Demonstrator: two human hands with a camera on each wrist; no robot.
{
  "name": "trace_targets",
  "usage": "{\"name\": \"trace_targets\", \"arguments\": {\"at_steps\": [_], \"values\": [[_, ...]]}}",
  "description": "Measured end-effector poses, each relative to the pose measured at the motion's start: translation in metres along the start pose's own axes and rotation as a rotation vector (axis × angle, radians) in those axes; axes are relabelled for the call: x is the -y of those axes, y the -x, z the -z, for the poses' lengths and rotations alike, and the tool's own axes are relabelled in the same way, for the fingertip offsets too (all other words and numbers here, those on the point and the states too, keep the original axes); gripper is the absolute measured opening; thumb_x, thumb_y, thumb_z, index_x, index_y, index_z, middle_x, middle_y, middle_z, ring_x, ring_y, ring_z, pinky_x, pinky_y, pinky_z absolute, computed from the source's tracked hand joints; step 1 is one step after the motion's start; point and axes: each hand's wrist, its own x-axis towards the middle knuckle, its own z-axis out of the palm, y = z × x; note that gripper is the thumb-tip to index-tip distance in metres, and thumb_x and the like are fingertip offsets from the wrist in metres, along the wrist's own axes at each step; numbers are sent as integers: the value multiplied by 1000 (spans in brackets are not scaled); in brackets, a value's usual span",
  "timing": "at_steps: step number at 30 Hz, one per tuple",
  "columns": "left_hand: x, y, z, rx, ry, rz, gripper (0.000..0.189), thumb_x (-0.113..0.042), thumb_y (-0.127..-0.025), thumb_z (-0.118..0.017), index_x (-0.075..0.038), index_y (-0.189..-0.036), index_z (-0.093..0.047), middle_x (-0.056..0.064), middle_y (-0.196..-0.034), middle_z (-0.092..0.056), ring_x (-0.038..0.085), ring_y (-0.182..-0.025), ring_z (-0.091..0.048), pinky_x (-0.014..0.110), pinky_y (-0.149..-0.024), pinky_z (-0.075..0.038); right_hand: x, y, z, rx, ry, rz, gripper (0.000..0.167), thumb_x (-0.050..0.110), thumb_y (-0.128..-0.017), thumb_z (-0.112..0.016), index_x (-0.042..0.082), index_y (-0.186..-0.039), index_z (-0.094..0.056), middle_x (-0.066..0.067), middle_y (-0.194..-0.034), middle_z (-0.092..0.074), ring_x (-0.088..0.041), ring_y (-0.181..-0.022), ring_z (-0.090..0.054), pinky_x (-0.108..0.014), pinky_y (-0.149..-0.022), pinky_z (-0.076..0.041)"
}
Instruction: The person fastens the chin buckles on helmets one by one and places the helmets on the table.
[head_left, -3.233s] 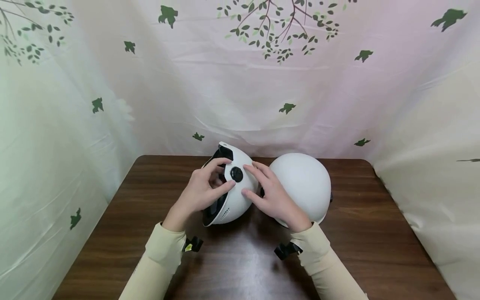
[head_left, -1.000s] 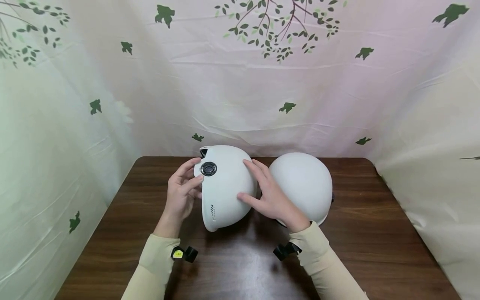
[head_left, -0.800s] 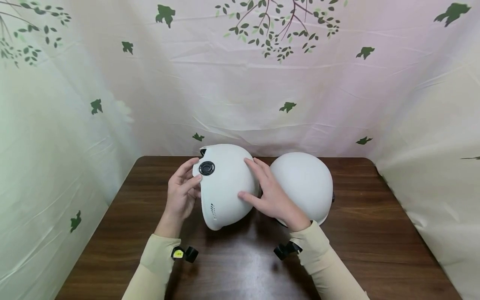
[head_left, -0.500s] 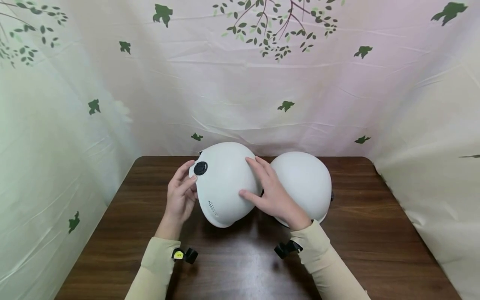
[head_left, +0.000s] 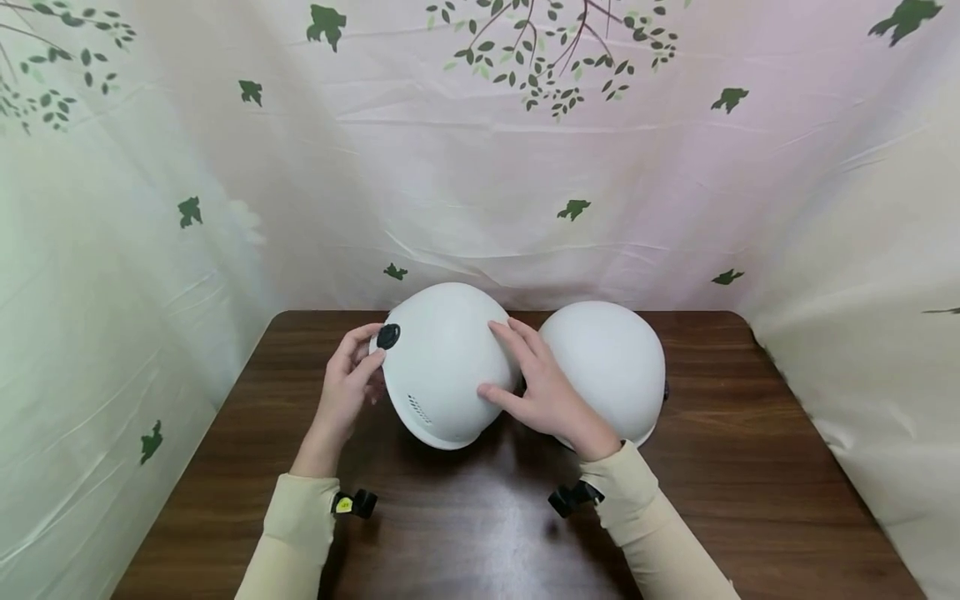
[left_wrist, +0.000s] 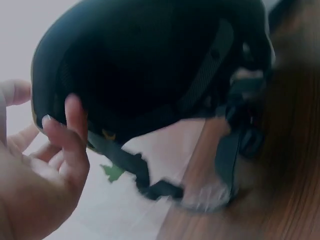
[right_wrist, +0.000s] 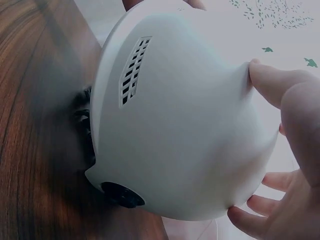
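Note:
A white helmet (head_left: pixel 442 367) with a round black fitting (head_left: pixel 387 336) and a row of small slots is tilted, crown up and to the right, in the head view. My left hand (head_left: pixel 351 375) pinches its left rim beside the fitting; in the left wrist view the fingers (left_wrist: pixel 70 135) overlap the dark hollow inside, where straps (left_wrist: pixel 230 150) hang down. The fingers and thumb of my right hand (head_left: pixel 536 387) are spread round the crown on its right side, bent against the smooth shell in the right wrist view.
A second white helmet (head_left: pixel 603 371) sits dome up on the brown wooden table (head_left: pixel 735 467), close behind my right hand. A pale curtain (head_left: pixel 480 183) with printed leaves and birds hangs along the back and both sides.
The held helmet has turned: its dark open side, which showed at left, is now hidden from the head view. My left hand has moved left with the rim; the right hand stays near the crown.

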Motion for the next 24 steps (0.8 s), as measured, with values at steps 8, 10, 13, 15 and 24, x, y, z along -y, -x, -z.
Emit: {"name": "trace_targets", "arguments": {"at_steps": [8, 10, 13, 15, 24], "values": [[5, 4, 9, -79, -258, -90, 38, -16, -105, -66, -9, -142, -64, 13, -129, -61, 20, -106, -59, 23, -86, -51, 0, 1, -1, 12, 22, 1, 80, 43, -95, -78, 32, -163, -38, -15, -166, -29, -35, -149, -37, -62, -114, -40], [7, 6, 9, -80, -279, -97, 38, -17, -103, -68, -7, -140, -65, 15, -129, -62, 20, -109, -58, 22, -92, -47, -1, 2, -2, 11, 22, 6, 79, 41, -94, -79, 30, -162, -39, -15, -166, -29, -36, -149, -37, -62, -113, -41], [10, 7, 9, -71, -305, -87, 39, -20, -102, -70, -7, -139, -66, 15, -128, -64, 21, -110, -58, 21, -90, -48, -3, 3, -2, 10, 24, 9, 79, 40, -94, -80, 30, -162, -40, -15, -166, -29, -35, -148, -37, -62, -113, -42], [11, 8, 9, -70, -324, -73, 41, -22, -102, -71, -7, -139, -66, 16, -127, -66, 22, -110, -58, 21, -88, -49, -4, 3, -2, 12, 29, 9, 79, 40, -94, -80, 30, -162, -40, -15, -166, -28, -35, -149, -37, -62, -113, -42], [24, 7, 8, -89, -366, -8, 39, -27, -102, -71, -8, -136, -67, 15, -121, -68, 20, -105, -58, 21, -85, -48, -9, 5, -4, 32, 60, 16, 81, 40, -94, -80, 28, -162, -39, -18, -167, -25, -39, -150, -35, -63, -115, -39]]}}
